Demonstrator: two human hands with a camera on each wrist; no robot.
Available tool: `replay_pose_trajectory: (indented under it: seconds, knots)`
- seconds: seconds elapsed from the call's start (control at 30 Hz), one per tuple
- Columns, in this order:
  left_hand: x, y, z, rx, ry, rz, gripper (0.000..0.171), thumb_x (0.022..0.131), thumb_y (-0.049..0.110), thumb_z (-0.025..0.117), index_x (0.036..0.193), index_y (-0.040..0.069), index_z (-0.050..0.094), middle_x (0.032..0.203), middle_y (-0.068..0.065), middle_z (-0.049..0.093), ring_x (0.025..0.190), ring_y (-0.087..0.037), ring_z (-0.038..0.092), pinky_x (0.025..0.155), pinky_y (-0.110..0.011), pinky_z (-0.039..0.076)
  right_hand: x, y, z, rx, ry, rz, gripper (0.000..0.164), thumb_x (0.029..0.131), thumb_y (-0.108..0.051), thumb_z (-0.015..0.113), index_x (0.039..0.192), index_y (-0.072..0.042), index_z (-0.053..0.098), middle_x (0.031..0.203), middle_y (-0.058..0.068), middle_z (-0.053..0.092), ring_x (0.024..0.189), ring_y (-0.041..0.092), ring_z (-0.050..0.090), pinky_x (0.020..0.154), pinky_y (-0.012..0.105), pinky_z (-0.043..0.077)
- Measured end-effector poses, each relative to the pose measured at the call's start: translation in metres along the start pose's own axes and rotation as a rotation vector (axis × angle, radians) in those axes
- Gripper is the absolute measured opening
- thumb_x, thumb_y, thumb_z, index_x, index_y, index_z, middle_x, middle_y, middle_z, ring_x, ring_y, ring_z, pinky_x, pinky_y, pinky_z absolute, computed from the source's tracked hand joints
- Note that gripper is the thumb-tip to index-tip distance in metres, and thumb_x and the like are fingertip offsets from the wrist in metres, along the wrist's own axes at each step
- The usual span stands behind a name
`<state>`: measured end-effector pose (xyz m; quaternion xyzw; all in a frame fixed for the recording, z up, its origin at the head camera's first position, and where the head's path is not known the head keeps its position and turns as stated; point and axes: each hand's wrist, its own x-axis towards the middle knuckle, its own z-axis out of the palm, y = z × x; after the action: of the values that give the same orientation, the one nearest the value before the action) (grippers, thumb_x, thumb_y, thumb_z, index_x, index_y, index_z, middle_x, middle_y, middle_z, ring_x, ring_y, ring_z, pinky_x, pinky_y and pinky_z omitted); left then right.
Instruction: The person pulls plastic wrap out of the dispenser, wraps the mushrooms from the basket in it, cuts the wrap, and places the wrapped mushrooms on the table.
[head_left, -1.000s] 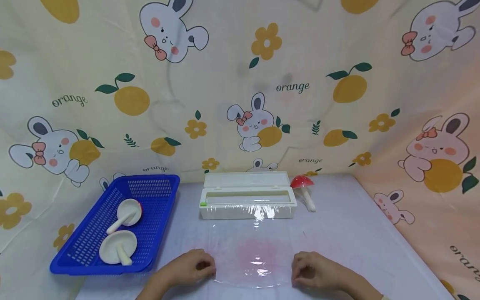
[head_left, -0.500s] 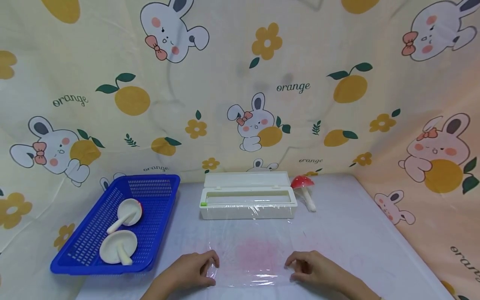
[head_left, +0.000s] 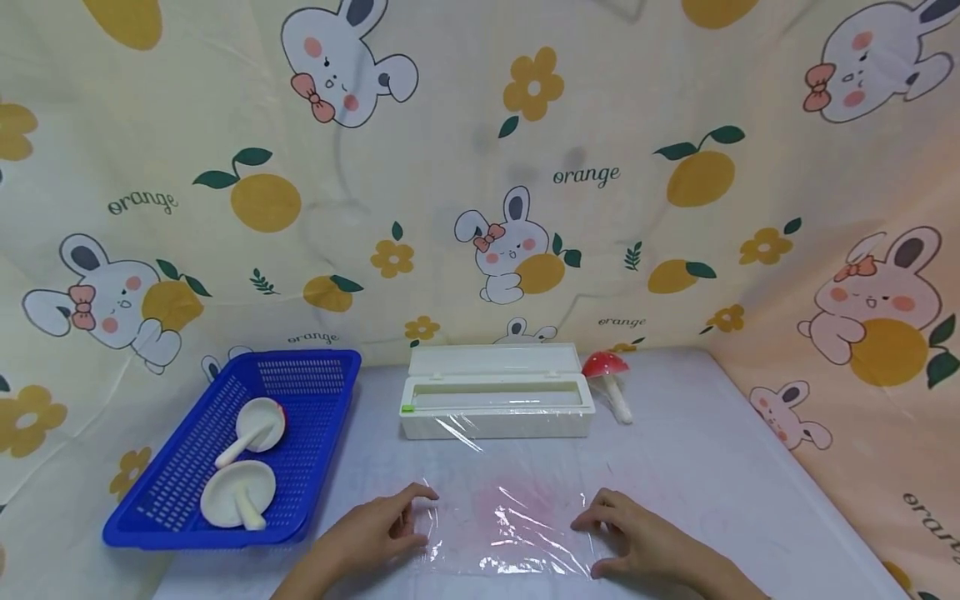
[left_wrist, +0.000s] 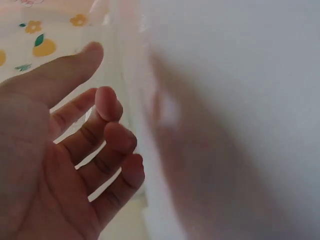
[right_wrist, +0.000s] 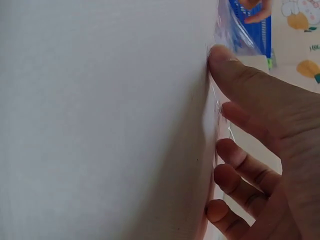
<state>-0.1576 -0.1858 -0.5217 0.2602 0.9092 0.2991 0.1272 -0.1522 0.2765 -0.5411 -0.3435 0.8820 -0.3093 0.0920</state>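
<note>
A sheet of clear cling film (head_left: 517, 525) stretches over the table from a white cling film box (head_left: 495, 423) with its lid up. At the film's left edge is my left hand (head_left: 378, 533), thumb and index finger apart; the left wrist view shows nothing held between its loosely bent fingers. My right hand (head_left: 645, 537) is at the right edge, thumb and fingers spread, fingertips touching or very near the film. Through the film a pinkish patch shows on the tabletop. Right of the box lies a red-capped toy mushroom (head_left: 606, 364) with a white stem.
On the left stands a blue plastic basket (head_left: 318, 467) holding two toy mushrooms, undersides up. The table has a pale cover (head_left: 720, 467). Behind and to the right hangs a curtain (head_left: 450, 150) printed with rabbits and oranges.
Both hands have loosened from a pinch at the film's near corners, and their fingers have spread. The film's near part now looks more wrinkled. Box, basket and mushrooms have stayed put.
</note>
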Motion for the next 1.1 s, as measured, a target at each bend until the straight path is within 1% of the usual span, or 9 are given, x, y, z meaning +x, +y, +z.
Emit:
replay_pose_trajectory:
  seconds: [0.13, 0.23, 0.37, 0.47, 0.57, 0.7, 0.83, 0.93, 1.1]
  knots:
    - [-0.002, 0.005, -0.022, -0.042, 0.03, 0.032, 0.036, 0.104, 0.031, 0.073, 0.138, 0.024, 0.064, 0.086, 0.017, 0.058, 0.072, -0.001, 0.053, 0.063, -0.023, 0.046, 0.0, 0.002, 0.0, 0.013, 0.009, -0.025, 0.047, 0.09, -0.052, 0.084, 0.132, -0.035, 0.07, 0.117, -0.013, 0.056, 0.103, 0.006, 0.051, 0.084, 0.022, 0.048]
    - [-0.005, 0.009, -0.041, -0.054, 0.063, 0.041, 0.027, 0.107, 0.034, 0.069, 0.133, 0.025, 0.068, 0.087, 0.016, 0.061, 0.075, -0.003, 0.055, 0.066, -0.024, 0.05, 0.001, 0.002, 0.0, 0.046, -0.004, -0.02, 0.047, 0.09, -0.05, 0.085, 0.131, -0.034, 0.07, 0.118, -0.012, 0.056, 0.102, 0.007, 0.052, 0.082, 0.022, 0.046]
    - [-0.008, 0.014, -0.066, -0.041, 0.094, -0.015, 0.023, 0.108, 0.042, 0.066, 0.127, 0.031, 0.069, 0.089, 0.013, 0.064, 0.079, -0.005, 0.057, 0.068, -0.025, 0.051, 0.003, 0.002, -0.001, 0.099, -0.031, 0.037, 0.046, 0.089, -0.045, 0.087, 0.13, -0.035, 0.07, 0.117, -0.011, 0.056, 0.102, 0.007, 0.051, 0.082, 0.02, 0.045]
    - [-0.013, 0.015, -0.087, 0.002, 0.147, -0.05, 0.022, 0.107, 0.041, 0.067, 0.125, 0.029, 0.071, 0.089, 0.011, 0.064, 0.079, -0.006, 0.057, 0.068, -0.025, 0.051, 0.003, 0.003, -0.001, 0.102, -0.034, 0.044, 0.045, 0.089, -0.044, 0.087, 0.13, -0.035, 0.069, 0.117, -0.011, 0.056, 0.101, 0.006, 0.051, 0.081, 0.02, 0.045]
    - [-0.019, 0.011, -0.109, 0.037, 0.22, -0.071, 0.02, 0.107, 0.034, 0.068, 0.125, 0.025, 0.072, 0.09, 0.01, 0.064, 0.079, -0.008, 0.058, 0.067, -0.026, 0.052, 0.002, 0.003, -0.001, 0.096, -0.028, 0.025, 0.045, 0.09, -0.046, 0.086, 0.13, -0.035, 0.069, 0.118, -0.01, 0.056, 0.102, 0.007, 0.051, 0.081, 0.02, 0.044]
    - [-0.028, -0.003, -0.135, 0.078, 0.29, -0.094, 0.023, 0.107, 0.027, 0.069, 0.128, 0.017, 0.071, 0.092, 0.006, 0.065, 0.081, -0.011, 0.059, 0.068, -0.026, 0.052, 0.002, 0.003, 0.0, 0.099, -0.029, 0.025, 0.045, 0.091, -0.046, 0.086, 0.131, -0.035, 0.069, 0.12, -0.011, 0.056, 0.105, 0.008, 0.052, 0.087, 0.02, 0.045]
    - [-0.036, -0.025, -0.156, 0.131, 0.305, -0.157, 0.027, 0.107, 0.026, 0.069, 0.13, 0.011, 0.068, 0.092, 0.002, 0.064, 0.083, -0.014, 0.058, 0.069, -0.028, 0.051, 0.003, 0.004, 0.002, 0.117, -0.04, 0.048, 0.044, 0.091, -0.044, 0.086, 0.131, -0.037, 0.069, 0.122, -0.012, 0.057, 0.109, 0.008, 0.052, 0.094, 0.019, 0.047]
    - [-0.041, -0.043, -0.172, 0.166, 0.298, -0.246, 0.03, 0.107, 0.028, 0.069, 0.129, 0.008, 0.067, 0.096, -0.003, 0.065, 0.088, -0.02, 0.061, 0.073, -0.036, 0.054, 0.003, 0.004, 0.002, 0.136, -0.042, 0.043, 0.045, 0.09, -0.042, 0.087, 0.131, -0.035, 0.069, 0.122, -0.01, 0.057, 0.109, 0.009, 0.052, 0.092, 0.019, 0.047]
    - [-0.05, -0.073, -0.199, 0.214, 0.255, -0.424, 0.042, 0.107, 0.037, 0.068, 0.13, 0.003, 0.066, 0.109, -0.017, 0.07, 0.098, -0.036, 0.065, 0.079, -0.055, 0.057, 0.003, 0.005, 0.003, 0.127, -0.029, 0.032, 0.046, 0.089, -0.043, 0.087, 0.13, -0.035, 0.069, 0.122, -0.01, 0.057, 0.108, 0.008, 0.051, 0.091, 0.019, 0.047]
